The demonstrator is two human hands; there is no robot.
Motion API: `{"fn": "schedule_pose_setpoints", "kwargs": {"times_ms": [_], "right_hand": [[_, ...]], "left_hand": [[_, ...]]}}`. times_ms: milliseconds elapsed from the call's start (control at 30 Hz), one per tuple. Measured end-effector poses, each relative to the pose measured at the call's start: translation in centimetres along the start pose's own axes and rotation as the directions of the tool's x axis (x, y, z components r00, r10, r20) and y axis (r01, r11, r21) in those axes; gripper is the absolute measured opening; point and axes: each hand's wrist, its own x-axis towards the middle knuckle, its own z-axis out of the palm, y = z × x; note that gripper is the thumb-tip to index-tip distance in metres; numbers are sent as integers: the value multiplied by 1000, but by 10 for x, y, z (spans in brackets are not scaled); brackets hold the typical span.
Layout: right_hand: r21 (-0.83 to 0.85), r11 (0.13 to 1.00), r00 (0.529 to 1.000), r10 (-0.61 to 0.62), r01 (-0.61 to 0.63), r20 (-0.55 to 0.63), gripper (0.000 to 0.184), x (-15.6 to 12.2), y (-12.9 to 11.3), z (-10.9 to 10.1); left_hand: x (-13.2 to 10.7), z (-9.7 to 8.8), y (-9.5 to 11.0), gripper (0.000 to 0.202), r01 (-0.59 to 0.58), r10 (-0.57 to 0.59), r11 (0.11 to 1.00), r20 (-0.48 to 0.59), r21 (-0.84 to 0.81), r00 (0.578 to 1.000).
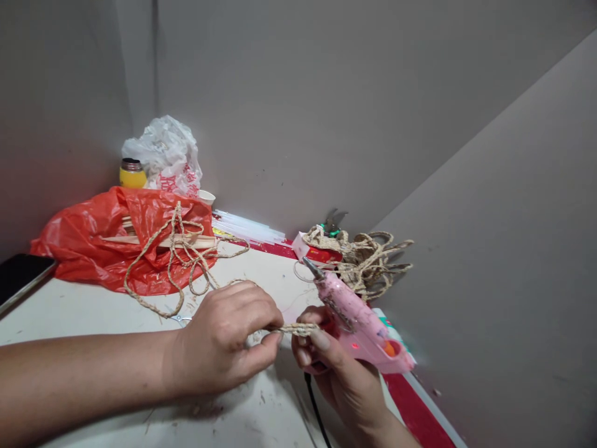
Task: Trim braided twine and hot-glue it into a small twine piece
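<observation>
My left hand (228, 339) is closed, pinching a short stretch of jute rope (295, 328) between thumb and fingers. My right hand (336, 367) is wrapped round the grip of a pink hot glue gun (359, 320), and its fingers also pinch the other end of that rope piece. The gun's metal nozzle points up and to the left. A long length of the same rope (180, 261) loops across the white table (69, 311) behind my left hand.
A red plastic bag (93, 242) with wooden sticks lies at the back left, with a white bag (165, 152) and a yellow jar (132, 174) behind it. A tangle of rope (368, 258), clear glue sticks (247, 227) and a dark phone (21, 277) also lie about. Grey walls enclose the table.
</observation>
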Motion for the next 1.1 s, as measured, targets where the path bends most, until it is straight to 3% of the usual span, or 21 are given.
{"fn": "schedule_pose_setpoints", "kwargs": {"times_ms": [400,633,933,1100], "right_hand": [[2,1000,1000,25,-25,-4,25,-2,1,-2],[62,998,1000,20,-20,9,45,-3,7,-11],[141,986,996,-80,83,-24,31,2,5,-4],[119,992,997,-33,42,-70,38,2,4,-2]], "left_hand": [[2,1,2,11,-37,37,999,-28,0,999],[2,0,1,10,-47,47,999,-34,16,998],[2,-2,-3,8,-40,42,998,-28,46,999],[1,-1,-4,5,6,-6,998,-8,66,1000]]}}
